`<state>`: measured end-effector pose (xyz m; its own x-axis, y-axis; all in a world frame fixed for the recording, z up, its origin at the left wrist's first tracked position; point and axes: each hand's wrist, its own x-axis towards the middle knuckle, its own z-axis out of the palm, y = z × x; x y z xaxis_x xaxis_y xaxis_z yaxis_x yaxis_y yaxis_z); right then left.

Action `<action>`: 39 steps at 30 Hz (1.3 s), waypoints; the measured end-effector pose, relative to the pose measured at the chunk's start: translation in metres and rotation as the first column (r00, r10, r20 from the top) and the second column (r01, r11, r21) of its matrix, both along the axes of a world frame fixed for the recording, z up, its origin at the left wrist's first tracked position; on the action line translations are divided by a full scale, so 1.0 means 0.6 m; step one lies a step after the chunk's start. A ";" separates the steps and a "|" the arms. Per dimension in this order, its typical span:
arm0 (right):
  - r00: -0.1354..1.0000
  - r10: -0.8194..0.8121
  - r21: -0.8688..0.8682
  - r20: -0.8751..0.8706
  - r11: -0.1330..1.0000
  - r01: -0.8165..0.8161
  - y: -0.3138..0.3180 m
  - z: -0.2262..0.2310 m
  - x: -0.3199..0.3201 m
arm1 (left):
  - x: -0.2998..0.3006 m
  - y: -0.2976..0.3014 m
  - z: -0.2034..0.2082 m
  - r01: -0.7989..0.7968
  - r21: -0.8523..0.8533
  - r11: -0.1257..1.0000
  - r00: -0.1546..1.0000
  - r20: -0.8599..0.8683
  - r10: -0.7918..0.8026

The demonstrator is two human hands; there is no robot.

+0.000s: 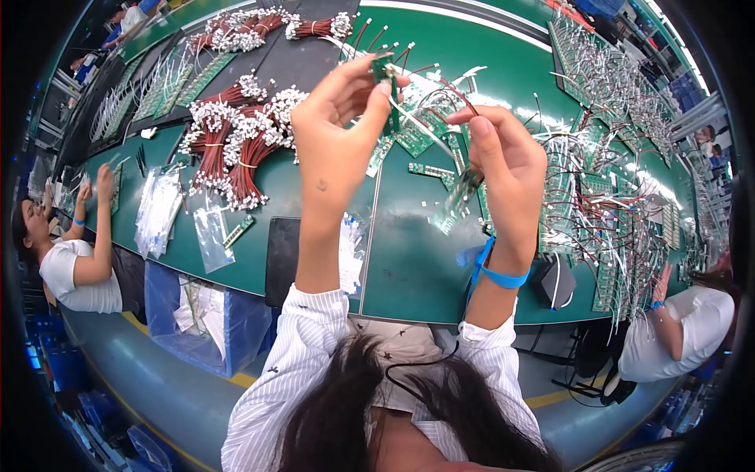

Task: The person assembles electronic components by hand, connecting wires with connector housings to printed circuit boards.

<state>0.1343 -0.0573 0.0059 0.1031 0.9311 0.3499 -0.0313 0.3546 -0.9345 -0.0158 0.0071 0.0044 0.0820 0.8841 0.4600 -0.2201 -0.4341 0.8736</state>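
My left hand (338, 118) is raised over the bench, its thumb and fingers closed on a narrow green circuit board (385, 69) held on edge. A white wire (407, 116) runs down from beside this board. To the right, my right hand (511, 161) pinches a dark red wire (462, 96) between thumb and forefinger. Just below those fingers, a green board (460, 195) shows blurred; whether the right hand also holds it I cannot tell. Behind both hands lie more green boards (413, 140) with wires attached.
Bundles of red wires with white connectors (248, 157) lie left on the green bench (409, 259), near clear plastic bags (160, 208). Wired boards (621, 86) crowd the right. A blue-lined bin (244, 322) stands below. Co-workers sit left (86, 267) and right (680, 330).
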 end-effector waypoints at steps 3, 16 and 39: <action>0.931 -0.302 0.158 0.204 0.949 0.273 0.003 -0.007 -0.018 | 0.013 -0.008 -0.004 -0.156 0.106 0.982 0.981 -0.101 0.167; 0.479 -0.723 0.647 0.498 0.677 0.350 0.016 -0.016 -0.017 | 0.014 -0.007 -0.008 -0.169 0.137 0.976 0.975 -0.121 0.186; 0.335 -0.776 0.713 0.534 0.627 0.314 0.017 -0.018 -0.010 | 0.017 0.000 -0.007 0.050 -0.012 0.999 0.999 0.010 -0.050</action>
<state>0.1283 -0.0470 -0.0051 0.0165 0.4788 0.8777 0.9309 0.3129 -0.1882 -0.0057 0.0073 0.0002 0.1219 0.8848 0.4498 -0.2495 -0.4114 0.8767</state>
